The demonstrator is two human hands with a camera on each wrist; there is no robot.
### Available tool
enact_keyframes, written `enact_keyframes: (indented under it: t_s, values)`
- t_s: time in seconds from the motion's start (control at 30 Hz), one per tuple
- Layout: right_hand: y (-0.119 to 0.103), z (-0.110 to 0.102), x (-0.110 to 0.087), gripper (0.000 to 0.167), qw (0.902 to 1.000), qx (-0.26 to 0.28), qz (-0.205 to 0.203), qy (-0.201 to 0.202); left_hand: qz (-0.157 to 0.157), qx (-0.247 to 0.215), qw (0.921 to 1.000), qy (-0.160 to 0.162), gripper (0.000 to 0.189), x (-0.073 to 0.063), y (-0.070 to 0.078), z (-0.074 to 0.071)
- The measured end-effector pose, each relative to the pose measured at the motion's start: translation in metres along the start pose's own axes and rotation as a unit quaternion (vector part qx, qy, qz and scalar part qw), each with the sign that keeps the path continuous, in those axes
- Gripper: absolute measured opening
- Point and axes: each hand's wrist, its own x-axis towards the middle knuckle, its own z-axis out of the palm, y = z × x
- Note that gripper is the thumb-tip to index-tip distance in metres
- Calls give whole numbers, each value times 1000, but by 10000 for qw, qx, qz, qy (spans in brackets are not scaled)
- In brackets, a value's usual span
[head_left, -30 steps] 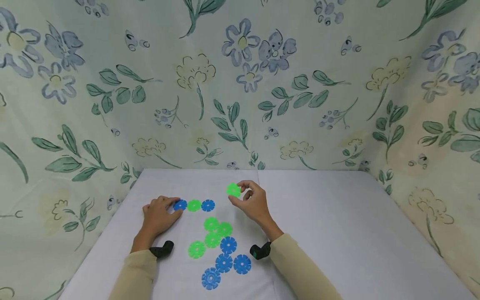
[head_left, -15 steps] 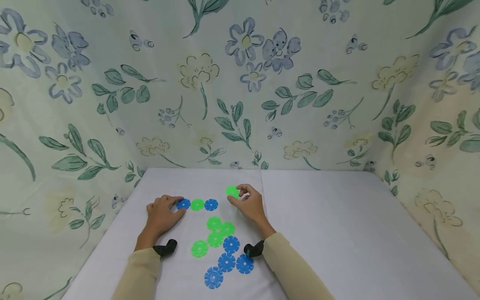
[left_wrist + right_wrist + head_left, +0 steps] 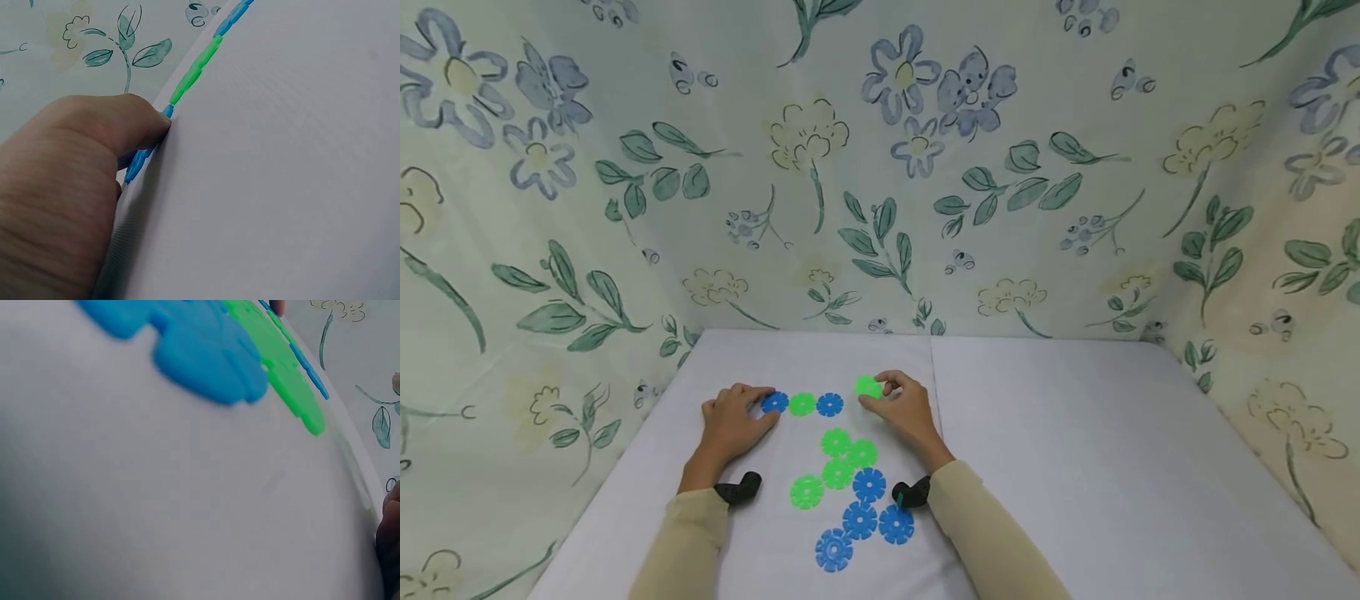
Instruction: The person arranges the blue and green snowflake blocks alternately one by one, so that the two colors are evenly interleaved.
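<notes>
The left hand point(image 3: 733, 423), half curled, holds a blue notched plastic disc point(image 3: 777, 403) on the white counter point(image 3: 1075, 442). Farther right, the right hand point(image 3: 912, 410) pinches a green notched plastic disc point(image 3: 868, 387). Behind is a pale flowery wall point(image 3: 1000, 250).

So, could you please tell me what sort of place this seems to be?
Perhaps a screened-off recording corner: a flowered backdrop surrounds the white table behind and on both sides, and two black wrist devices, possibly cameras, are in view.
</notes>
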Motion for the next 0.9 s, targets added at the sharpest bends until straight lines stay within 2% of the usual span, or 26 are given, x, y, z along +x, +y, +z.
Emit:
enact_keyframes:
  t_s: [0.3, 0.63, 0.9]
  values:
    - [-3, 9, -4, 44, 9932, -1125, 277, -100, -40, -17, 10000, -6, 47, 0, 1, -2]
    - [0, 11, 0, 41, 9850, -1690, 296, -190, -61, 27, 10000, -48, 48, 3, 1, 2]
    - [0, 16, 1, 37, 9807, -1908, 314, -274, -86, 49, 9999, -99, 48, 3, -2, 1]
